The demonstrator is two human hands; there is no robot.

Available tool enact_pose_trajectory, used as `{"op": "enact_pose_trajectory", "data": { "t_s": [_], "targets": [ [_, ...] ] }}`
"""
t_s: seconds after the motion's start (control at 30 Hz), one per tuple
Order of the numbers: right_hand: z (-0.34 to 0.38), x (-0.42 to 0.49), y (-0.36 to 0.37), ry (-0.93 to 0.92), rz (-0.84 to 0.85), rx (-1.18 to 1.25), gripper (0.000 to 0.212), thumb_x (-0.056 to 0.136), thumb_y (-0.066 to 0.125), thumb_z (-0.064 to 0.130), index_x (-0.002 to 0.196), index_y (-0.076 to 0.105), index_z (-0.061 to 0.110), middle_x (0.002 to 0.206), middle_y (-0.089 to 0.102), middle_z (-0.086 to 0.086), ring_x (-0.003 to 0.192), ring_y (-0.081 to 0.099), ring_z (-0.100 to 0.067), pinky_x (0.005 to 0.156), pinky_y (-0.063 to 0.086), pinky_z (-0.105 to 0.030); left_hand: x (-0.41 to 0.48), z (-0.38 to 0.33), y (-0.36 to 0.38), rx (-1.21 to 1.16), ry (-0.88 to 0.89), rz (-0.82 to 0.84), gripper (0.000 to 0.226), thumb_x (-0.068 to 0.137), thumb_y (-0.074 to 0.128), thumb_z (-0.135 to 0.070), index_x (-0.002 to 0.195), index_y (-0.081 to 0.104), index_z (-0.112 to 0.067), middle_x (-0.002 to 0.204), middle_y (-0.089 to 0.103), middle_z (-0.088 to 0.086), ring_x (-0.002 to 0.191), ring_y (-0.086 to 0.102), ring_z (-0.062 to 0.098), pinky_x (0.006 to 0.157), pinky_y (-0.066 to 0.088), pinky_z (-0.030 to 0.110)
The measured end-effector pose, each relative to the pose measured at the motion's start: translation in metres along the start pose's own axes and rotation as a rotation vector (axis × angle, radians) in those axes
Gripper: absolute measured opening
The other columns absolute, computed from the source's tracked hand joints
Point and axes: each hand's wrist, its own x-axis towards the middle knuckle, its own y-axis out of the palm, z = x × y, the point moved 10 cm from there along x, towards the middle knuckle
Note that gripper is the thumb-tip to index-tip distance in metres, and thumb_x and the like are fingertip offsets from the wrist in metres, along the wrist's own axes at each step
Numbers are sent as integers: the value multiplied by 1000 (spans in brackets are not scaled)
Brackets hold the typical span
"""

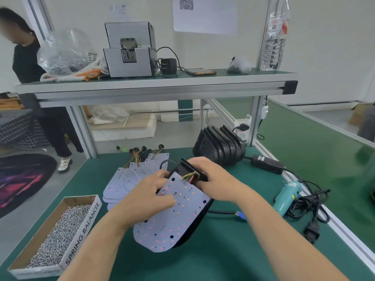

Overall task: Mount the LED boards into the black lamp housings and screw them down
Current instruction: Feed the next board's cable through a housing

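White LED board (178,216), studded with red and amber diodes, is lying tilted over a black lamp housing (183,169) on the green worktop (223,256). Left hand (150,199) is pressing flat on the board, its grip spread. Right hand (215,179) is clasping the housing's far end beside the coloured wires (190,176), its grip closed around it. Step in hand: seating the board. Spare boards (125,179) are lying beyond the left grip, screws (58,238) to its left, electric screwdriver (288,197) right of the right grip. Next move likely calls for aligning holes before fetching screws.
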Motion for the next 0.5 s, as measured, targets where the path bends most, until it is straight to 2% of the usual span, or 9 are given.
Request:
{"op": "enact_pose_trajectory", "data": {
  "t_s": [0.07, 0.13, 0.23, 0.3, 0.33, 0.37, 0.4, 0.47, 0.5],
  "targets": [
    [-14, -6, 10, 151, 151, 406, 36, 82, 59, 14, 116, 65, 12, 111, 64, -2, 102, 57, -15, 87, 47, -31, -1, 10, -8, -100, -22, -22, 25, 67, 53, -19, 80, 65, 0, 112, 59, -6, 101, 59, 32, 78, 45, 35],
    [-23, -13, 22, 282, 209, 856, 30, 85, 61, 28, 112, 73, 21, 107, 69, 0, 98, 60, -17, 80, 50, -27, -4, 20, -9, -257, -53, -15, 37, 67, 56, -15, 94, 64, 10, 111, 64, 13, 98, 64, 38, 81, 49, 39],
    [-30, -14, 35, 314, 179, 1167, 42, 95, 49, 49, 109, 74, 20, 111, 70, -6, 107, 59, -27, 95, 46, -39, -8, 22, 0, -432, -70, 62, 41, 64, 65, -23, 101, 74, -8, 105, 72, 20, 90, 70, 31, 78, 57, 36],
    [-33, -11, 40, 319, 113, 1160, 59, 100, 37, 59, 107, 74, 13, 109, 70, -11, 106, 60, -27, 101, 41, -43, -10, 20, 3, -493, -70, 85, 42, 64, 68, -25, 103, 75, -12, 105, 73, 21, 90, 71, 32, 79, 58, 40],
    [-40, -9, 34, 327, 23, 1057, 66, 102, 31, 62, 100, 74, 13, 103, 71, -10, 99, 61, -25, 98, 41, -42, -10, 22, 2, -524, -76, 72, 42, 64, 69, -26, 104, 74, -13, 107, 72, 22, 90, 70, 34, 80, 56, 44],
    [-46, -8, 23, 330, -77, 871, 69, 102, 27, 64, 85, 71, 15, 92, 70, -5, 89, 59, -20, 91, 42, -40, -11, 24, -1, -540, -82, 47, 44, 64, 70, -26, 106, 73, -14, 107, 71, 23, 90, 69, 35, 81, 55, 47],
    [-50, -9, 11, 339, -163, 641, 69, 102, 25, 66, 72, 60, 14, 80, 63, -3, 79, 52, -18, 84, 40, -38, -13, 26, -3, -542, -84, 24, 44, 65, 70, -26, 108, 72, -16, 109, 69, 25, 91, 68, 35, 82, 54, 50],
    [-55, -11, -4, 343, -254, 364, 69, 103, 24, 63, 70, 42, 6, 73, 52, -6, 75, 41, -18, 78, 37, -37, -15, 26, -5, -515, -81, 4, 43, 68, 71, -28, 110, 71, -19, 113, 68, 24, 93, 67, 36, 84, 53, 53],
    [-55, -12, -7, 322, -272, 336, 68, 105, 25, 58, 72, 47, 3, 78, 56, -9, 77, 44, -19, 79, 38, -36, -16, 27, -3, -508, -82, 6, 42, 69, 71, -29, 110, 70, -20, 113, 68, 22, 93, 68, 36, 84, 54, 53]
  ]
}}
